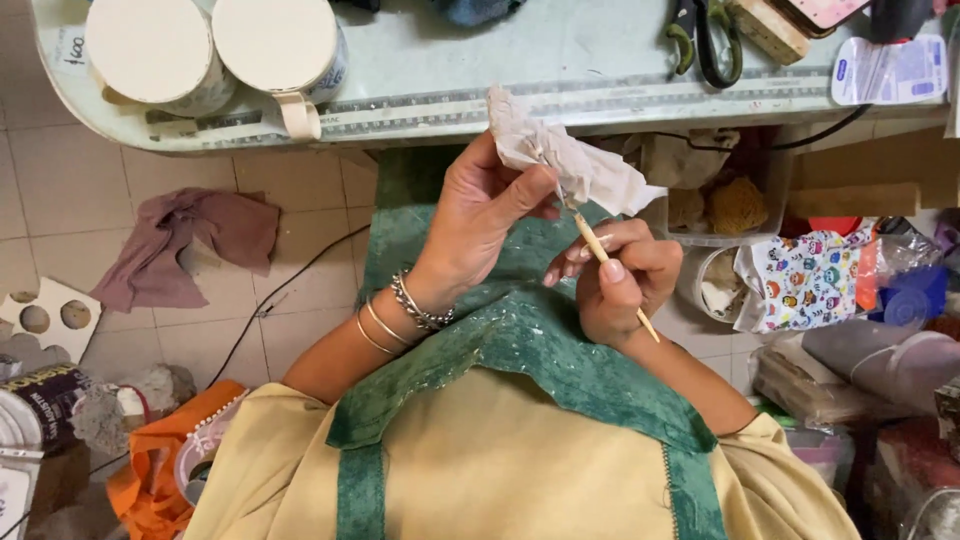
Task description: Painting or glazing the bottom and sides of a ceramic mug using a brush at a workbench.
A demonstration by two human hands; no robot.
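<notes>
We look down on a pale green counter [560, 60] with ruler markings along its front edge, above a floor of light square tiles [60, 190]. On the counter, up and to the left of our hands, stand two white mugs [215, 50] upside down; up and to the right lie green-handled scissors [705, 35]. On the floor well to the left of our left hand lies a crumpled mauve cloth [185, 245], and below it an orange cloth [150, 470]. Right of our right hand sit a clear tub of sponges [725, 205] and a patterned cloth with small cartoon figures [805, 280]. A green apron [520, 350] covers our lap beneath both hands.

Our left hand [475, 225], bracelets at its wrist, has its grip closed on a crumpled piece of pale, stained paper or cloth [570, 160], thumb and fingers pinching its lower edge and holding it up just under the counter's edge. Our right hand [620, 280] has its grip closed narrow around a thin wooden stick [612, 265], held like a pen, slanting up to the left so that its tip meets the crumpled piece just beside the left thumb.
</notes>
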